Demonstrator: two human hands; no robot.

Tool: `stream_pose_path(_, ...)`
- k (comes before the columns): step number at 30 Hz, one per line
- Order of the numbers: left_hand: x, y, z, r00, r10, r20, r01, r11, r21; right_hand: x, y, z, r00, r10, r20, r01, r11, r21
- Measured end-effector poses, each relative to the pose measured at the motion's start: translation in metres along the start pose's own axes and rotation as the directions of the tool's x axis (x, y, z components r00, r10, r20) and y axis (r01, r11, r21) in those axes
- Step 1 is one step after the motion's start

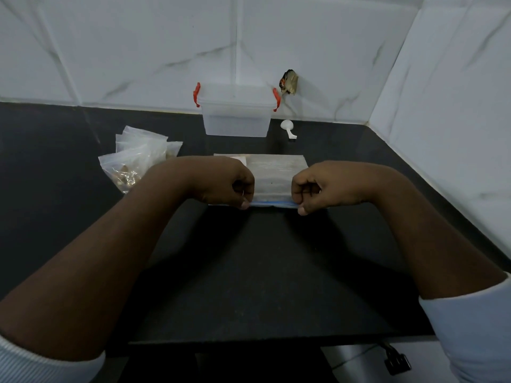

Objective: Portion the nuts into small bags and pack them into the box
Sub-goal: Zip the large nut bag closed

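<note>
You're pinching the near edge of the zip bag (273, 175) with both hands, left hand (232, 186) and right hand (315, 189) curling tight on its blue seal strip (272, 203), mid-frame. The bag's lying flat and cloudy, can't tell what's inside. The small bags (138, 158) are piling up centre-left, with brownish nuts (124, 178) showing through. The clear box (236, 114) with red latches is sitting upper centre, a white scoop (287, 128) just right of it. Black counter (262, 272), white marble-look tiles (138, 51) wrapping round.
</note>
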State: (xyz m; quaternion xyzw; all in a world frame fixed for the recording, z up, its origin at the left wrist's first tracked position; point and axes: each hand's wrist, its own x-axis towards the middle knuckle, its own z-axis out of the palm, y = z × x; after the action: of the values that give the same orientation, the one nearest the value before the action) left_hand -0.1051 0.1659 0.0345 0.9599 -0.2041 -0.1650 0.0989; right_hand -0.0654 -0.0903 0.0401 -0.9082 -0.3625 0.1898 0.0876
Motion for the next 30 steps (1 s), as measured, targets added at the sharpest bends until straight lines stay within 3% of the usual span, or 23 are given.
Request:
stream_pose_path(9, 0.004, -0.008, 0.000, 0.982, -0.046, -0.181, 0.042, 0.999, -0.028, 0.006, 0.009, 0.002, 0.991, 0.042, -0.127, -0.041, 0.999, 0.007)
stream_pose_path(14, 0.011, -0.010, 0.005, 0.984, -0.095, -0.148, 0.085, 0.994, -0.072, 0.011, 0.012, 0.005, 0.992, 0.067, -0.110, -0.056, 0.994, 0.097)
stream_pose_path(20, 0.012, -0.004, 0.008, 0.972, -0.195, -0.133, 0.176, 0.974, -0.142, 0.019, 0.002, 0.007, 0.975, 0.116, -0.188, -0.153, 0.969, -0.195)
stream_pose_path(23, -0.002, -0.003, 0.024, 0.959, -0.193, -0.208, 0.146, 0.964, -0.223, 0.007, -0.007, 0.012, 0.977, 0.091, -0.193, -0.151, 0.936, -0.319)
stream_pose_path(27, -0.022, -0.006, 0.031, 0.932, -0.123, -0.342, 0.038, 0.969, -0.246, -0.011, -0.001, 0.016, 0.970, 0.164, -0.182, -0.182, 0.979, -0.090)
stream_pose_path(30, -0.020, -0.005, 0.034, 0.929, -0.016, -0.369, -0.009, 0.998, -0.067, -0.008, 0.005, 0.025, 0.948, 0.132, -0.291, -0.144, 0.989, -0.021)
